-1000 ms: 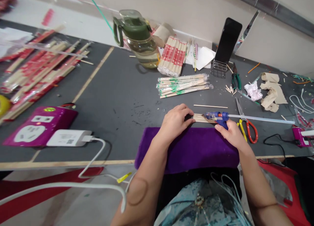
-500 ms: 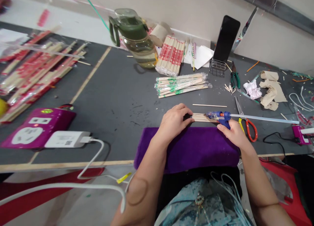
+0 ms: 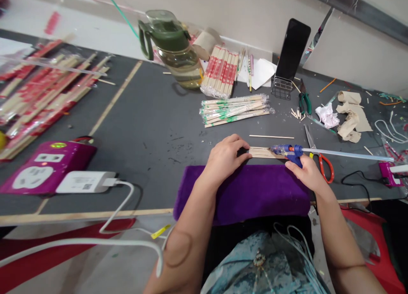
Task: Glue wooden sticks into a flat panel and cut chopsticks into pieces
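My left hand (image 3: pixel 230 154) pinches the left ends of several thin wooden sticks (image 3: pixel 260 152) laid side by side on the table. In my right hand (image 3: pixel 307 171) is a blue hot glue gun (image 3: pixel 288 151), with a long clear glue stick (image 3: pixel 347 153) jutting from its back to the right. The gun's nozzle points left, over the right part of the stick row; whether it touches them I cannot tell. One loose stick (image 3: pixel 271 136) lies just beyond the row. A purple cloth pad (image 3: pixel 255 192) lies at the table edge under my wrists.
Red-handled scissors (image 3: pixel 325 166) lie right of the gun. Behind are green-wrapped chopsticks (image 3: pixel 236 109), red-wrapped chopsticks (image 3: pixel 219 72), a green-lidded jug (image 3: pixel 178 51), a phone on a stand (image 3: pixel 292 51) and green pliers (image 3: pixel 304 100). A purple power strip (image 3: pixel 47 164) with a white charger stands left.
The glue gun and my right hand have shifted slightly to the right along the sticks. My left hand keeps its hold at their left ends.
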Demonstrator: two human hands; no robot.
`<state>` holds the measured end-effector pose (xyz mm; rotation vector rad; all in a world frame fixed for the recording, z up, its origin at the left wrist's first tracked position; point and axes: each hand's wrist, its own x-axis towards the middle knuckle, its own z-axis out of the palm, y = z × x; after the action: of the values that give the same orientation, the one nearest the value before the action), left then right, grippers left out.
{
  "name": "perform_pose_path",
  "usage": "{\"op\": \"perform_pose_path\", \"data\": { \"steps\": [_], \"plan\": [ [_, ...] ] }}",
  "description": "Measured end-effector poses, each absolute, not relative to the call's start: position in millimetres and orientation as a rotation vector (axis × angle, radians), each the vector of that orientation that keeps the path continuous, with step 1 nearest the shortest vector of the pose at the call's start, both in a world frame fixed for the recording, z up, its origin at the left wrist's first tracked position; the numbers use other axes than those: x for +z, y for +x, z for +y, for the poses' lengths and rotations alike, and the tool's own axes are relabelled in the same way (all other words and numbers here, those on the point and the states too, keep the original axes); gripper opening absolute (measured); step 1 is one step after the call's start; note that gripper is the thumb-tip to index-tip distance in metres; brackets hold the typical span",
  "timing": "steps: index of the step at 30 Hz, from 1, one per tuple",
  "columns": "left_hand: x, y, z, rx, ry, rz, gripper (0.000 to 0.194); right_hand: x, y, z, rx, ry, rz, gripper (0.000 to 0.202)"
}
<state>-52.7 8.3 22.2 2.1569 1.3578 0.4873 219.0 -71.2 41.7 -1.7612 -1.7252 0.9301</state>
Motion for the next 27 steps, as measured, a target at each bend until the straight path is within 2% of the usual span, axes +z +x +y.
{"op": "perform_pose_path", "data": {
  "steps": [27],
  "plan": [
    [19, -54, 9, 0.518, 2.16, 1.345, 0.016, 50, 231, -75, 0.918, -1.742, -1.739, 0.037]
  ]
}}
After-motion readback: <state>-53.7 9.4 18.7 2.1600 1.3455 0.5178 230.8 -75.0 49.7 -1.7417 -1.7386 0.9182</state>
